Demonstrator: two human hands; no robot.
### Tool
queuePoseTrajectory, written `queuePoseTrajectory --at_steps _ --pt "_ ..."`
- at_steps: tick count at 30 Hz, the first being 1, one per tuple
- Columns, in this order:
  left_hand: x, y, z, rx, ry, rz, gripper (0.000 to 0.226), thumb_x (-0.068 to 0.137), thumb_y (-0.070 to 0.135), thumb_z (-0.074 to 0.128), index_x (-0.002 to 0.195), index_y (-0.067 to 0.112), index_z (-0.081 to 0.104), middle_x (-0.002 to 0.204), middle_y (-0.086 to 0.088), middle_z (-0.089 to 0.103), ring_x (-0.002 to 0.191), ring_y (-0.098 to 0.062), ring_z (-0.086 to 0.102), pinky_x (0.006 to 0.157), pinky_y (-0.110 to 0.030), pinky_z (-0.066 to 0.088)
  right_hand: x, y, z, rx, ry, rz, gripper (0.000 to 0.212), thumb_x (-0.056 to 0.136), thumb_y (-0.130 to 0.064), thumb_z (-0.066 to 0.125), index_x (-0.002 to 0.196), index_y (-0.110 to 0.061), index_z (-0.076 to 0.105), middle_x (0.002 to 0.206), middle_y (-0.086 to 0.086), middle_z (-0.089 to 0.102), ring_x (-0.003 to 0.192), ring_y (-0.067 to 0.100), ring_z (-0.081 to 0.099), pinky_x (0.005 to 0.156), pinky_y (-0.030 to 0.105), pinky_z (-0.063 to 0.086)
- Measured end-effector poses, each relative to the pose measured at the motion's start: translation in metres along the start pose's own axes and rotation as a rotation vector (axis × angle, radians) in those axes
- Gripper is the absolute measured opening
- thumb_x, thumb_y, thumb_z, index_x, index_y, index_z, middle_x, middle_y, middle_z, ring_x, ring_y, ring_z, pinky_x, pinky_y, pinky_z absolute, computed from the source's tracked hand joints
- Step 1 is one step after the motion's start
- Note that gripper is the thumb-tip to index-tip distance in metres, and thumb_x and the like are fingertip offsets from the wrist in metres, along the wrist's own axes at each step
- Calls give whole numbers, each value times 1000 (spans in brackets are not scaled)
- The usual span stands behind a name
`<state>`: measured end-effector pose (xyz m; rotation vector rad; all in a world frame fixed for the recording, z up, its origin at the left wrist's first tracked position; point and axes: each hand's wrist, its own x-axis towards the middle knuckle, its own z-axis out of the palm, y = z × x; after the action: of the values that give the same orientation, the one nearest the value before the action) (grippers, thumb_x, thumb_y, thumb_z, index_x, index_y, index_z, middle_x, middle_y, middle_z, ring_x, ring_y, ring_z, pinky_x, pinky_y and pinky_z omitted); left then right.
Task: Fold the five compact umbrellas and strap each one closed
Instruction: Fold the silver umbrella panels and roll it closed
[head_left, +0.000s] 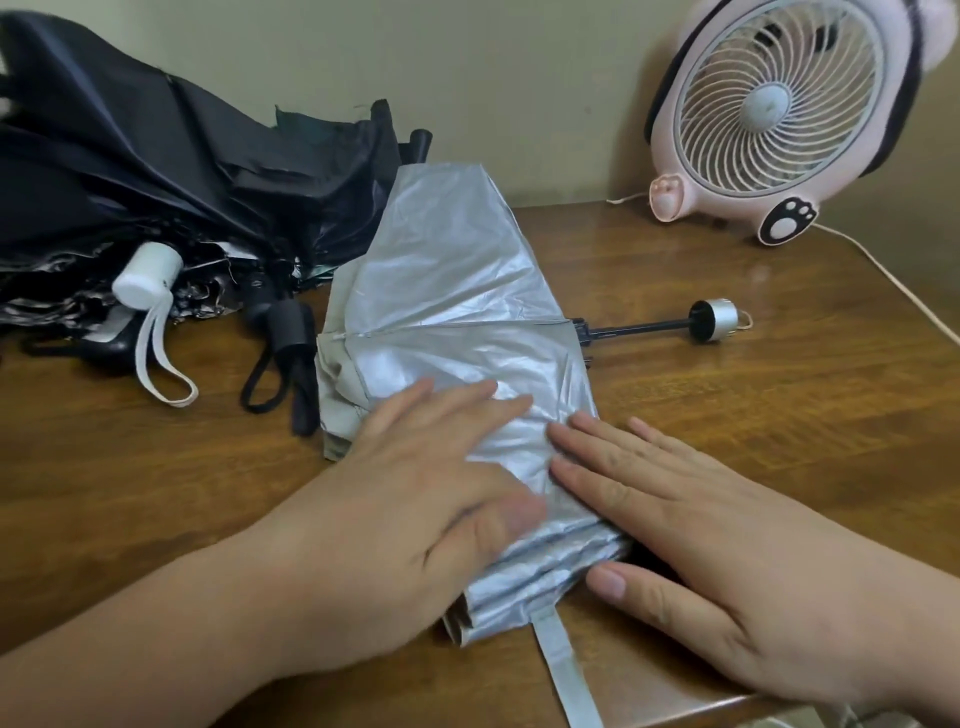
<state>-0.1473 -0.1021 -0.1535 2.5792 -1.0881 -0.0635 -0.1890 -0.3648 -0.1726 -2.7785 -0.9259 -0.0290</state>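
Observation:
A silver umbrella (457, 306) lies collapsed on the wooden table (753, 415), its canopy spread loose. Its black shaft and silver-capped handle (714, 320) stick out to the right. My left hand (441, 467) presses flat on the near folds of the canopy. My right hand (691, 514) lies flat beside it, fingertips on the fabric's right edge. The umbrella's silver strap (563, 670) trails toward me over the table edge. A pile of dark unfolded umbrellas (156, 182) sits at the back left, one with a white handle (148, 275), another with a black handle (291, 327).
A pink table fan (779, 114) stands at the back right against the wall, its white cord (893, 275) running along the table's right side. White and black wrist loops hang from the pile's handles onto the table.

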Motion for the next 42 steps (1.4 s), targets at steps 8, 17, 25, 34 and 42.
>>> queuePoseTrajectory --at_steps 8,17,25,34,42 --pt "15 -10 7 324 -68 -260 93 80 89 9 158 42 -14 160 12 -41 140 -7 -48 123 -45 -21 46 -3 -26 -20 353 41 48 99 -48 45 132 -20 66 143 -2 58 135 15 50 111 35 42" --pt "13 -19 6 365 -120 -391 115 65 104 4 155 38 -27 155 9 -49 137 -14 -53 122 -52 -19 86 -3 -8 -227 -142 182 90 93 -79 6 159 -23 -20 163 -5 -35 146 8 -38 125 35 -14" --pt "8 -21 5 351 -103 -484 109 67 100 -8 154 37 -29 155 5 -49 137 -15 -53 124 -46 -17 75 -4 -11 -258 -185 335 98 83 -80 -6 156 -18 -28 160 0 -41 145 12 -41 123 33 -17" --pt "2 -36 -8 281 -29 -522 93 84 87 -9 159 33 -19 158 10 -43 140 -7 -48 124 -44 -18 79 -13 -35 -240 -187 397 97 87 -83 -4 162 -22 -7 168 -1 -22 153 15 -26 127 37 -7" --pt "27 -36 -64 38 406 -503 40 96 52 57 131 35 46 144 18 35 140 -7 26 115 -26 24 162 44 -69 471 455 559 34 92 -32 66 124 -21 68 114 -6 70 101 12 63 78 23 47"
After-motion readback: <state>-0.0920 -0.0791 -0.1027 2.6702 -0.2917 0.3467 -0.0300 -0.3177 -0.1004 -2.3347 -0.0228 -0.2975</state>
